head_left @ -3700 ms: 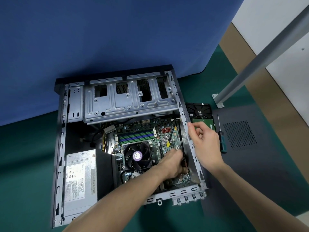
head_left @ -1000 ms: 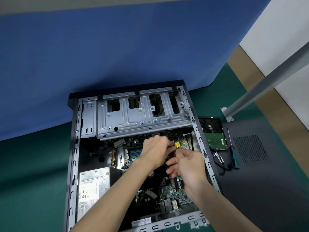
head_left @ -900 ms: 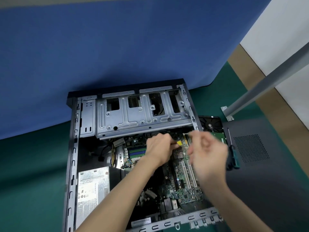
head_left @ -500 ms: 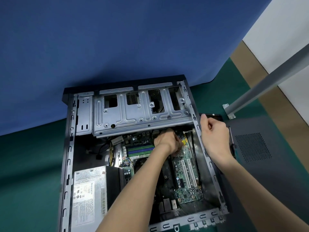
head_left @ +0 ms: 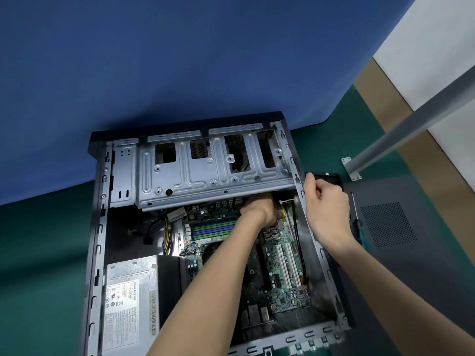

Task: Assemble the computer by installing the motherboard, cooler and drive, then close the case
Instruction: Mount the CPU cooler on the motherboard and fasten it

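The open computer case (head_left: 99,227) lies on the green mat. Its motherboard (head_left: 284,278) is inside, and my left forearm covers most of the cooler. My left hand (head_left: 261,210) reaches under the grey drive cage (head_left: 210,173). Its curled fingers sit at a yellow-tipped cable connector (head_left: 283,214) on the board's far right corner; the fingertips are hidden. My right hand (head_left: 327,211) grips the case's right wall (head_left: 322,255), thumb on the rim and fingers curled outside. Behind that hand, only the black edge of the hard drive (head_left: 332,177) shows.
A grey power supply (head_left: 131,299) fills the case's near left corner. The dark side panel (head_left: 401,227) lies right of the case, with a green-handled screwdriver (head_left: 359,233) on it. A slanted metal leg (head_left: 411,119) stands at the far right. A blue curtain hangs behind.
My right hand left the connector inside the case and moved right onto the case's right wall. My left hand pushed further back under the drive cage.
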A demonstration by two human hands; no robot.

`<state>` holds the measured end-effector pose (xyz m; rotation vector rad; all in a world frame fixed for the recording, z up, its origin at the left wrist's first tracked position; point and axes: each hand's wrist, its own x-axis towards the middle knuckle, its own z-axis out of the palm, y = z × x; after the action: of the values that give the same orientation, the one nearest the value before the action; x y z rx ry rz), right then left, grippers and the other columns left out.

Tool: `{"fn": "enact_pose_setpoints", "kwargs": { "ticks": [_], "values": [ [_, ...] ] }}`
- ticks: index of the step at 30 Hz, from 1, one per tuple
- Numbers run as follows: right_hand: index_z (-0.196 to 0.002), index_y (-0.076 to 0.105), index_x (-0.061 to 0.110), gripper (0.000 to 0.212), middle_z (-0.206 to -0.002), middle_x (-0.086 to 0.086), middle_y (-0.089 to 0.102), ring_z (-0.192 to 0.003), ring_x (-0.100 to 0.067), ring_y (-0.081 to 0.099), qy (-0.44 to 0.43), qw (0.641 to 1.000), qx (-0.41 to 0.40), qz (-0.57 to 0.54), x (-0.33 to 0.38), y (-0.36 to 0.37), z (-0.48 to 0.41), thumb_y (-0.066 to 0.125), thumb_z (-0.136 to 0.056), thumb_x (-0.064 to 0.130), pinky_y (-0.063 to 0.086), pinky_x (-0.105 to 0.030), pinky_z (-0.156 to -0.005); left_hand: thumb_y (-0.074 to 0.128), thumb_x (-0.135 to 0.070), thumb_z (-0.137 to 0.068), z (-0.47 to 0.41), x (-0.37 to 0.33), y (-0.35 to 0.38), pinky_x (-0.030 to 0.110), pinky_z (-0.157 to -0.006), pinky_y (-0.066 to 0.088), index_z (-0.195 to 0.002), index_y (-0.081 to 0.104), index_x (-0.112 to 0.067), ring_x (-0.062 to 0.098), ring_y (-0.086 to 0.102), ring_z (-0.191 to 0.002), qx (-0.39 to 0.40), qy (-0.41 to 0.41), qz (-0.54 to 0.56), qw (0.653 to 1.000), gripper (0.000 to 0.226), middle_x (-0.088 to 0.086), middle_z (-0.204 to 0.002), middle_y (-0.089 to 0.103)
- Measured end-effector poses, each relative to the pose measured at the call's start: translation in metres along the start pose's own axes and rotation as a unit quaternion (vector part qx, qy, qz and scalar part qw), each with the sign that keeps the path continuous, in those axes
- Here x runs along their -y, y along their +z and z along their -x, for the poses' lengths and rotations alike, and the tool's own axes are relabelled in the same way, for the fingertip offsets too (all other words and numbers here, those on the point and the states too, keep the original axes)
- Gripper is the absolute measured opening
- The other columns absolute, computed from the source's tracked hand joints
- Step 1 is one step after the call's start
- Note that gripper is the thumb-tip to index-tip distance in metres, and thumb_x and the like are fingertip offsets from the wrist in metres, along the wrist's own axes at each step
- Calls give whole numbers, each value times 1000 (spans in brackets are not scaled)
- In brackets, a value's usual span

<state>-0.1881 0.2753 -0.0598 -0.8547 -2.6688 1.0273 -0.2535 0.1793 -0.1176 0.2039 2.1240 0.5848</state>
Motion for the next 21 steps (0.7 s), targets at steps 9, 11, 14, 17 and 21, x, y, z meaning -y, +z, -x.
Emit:
{"fn": "enact_pose_setpoints", "kwargs": {
  "ticks": [9,11,14,17,21],
  "values": [
    [-53,28,18,53,-41,6,29,-43,-15,29,-10,1000,-5,5,-2,0,1,39,-102,36,22,-33,-47,51,-32,-96,-6,3,3,39,-108,35,-136,45,-11,25,44,-128,18,0,10,1000,46,8,-140,46],
    [-53,29,18,53,-41,6,29,-41,-14,28,-9,1000,-6,4,-2,0,0,39,-102,36,22,-32,-46,56,-30,-94,-7,4,3,38,-106,38,-131,50,-9,24,48,-124,12,1,24,1000,43,7,-135,51],
    [-53,29,16,53,-41,6,29,-40,-14,28,-10,1000,-7,4,-1,0,1,39,-102,35,22,-32,-46,60,-25,-92,-8,2,2,36,-104,40,-124,56,-6,23,53,-119,11,10,47,999,37,9,-129,57],
    [-54,31,15,53,-42,4,32,-42,-16,31,-10,1000,-5,9,-1,0,1,39,-102,36,24,-31,-46,57,-27,-93,-6,-5,2,40,-105,38,-132,49,-7,28,49,-123,8,18,15,1000,44,10,-135,51],
    [-54,33,13,53,-43,2,33,-42,-16,31,-12,1000,-4,12,-1,0,1,38,-102,35,23,-32,-46,51,-31,-96,-8,-7,0,42,-107,36,-138,42,-8,29,44,-128,16,14,-21,1000,49,11,-141,45]
  ]
}}
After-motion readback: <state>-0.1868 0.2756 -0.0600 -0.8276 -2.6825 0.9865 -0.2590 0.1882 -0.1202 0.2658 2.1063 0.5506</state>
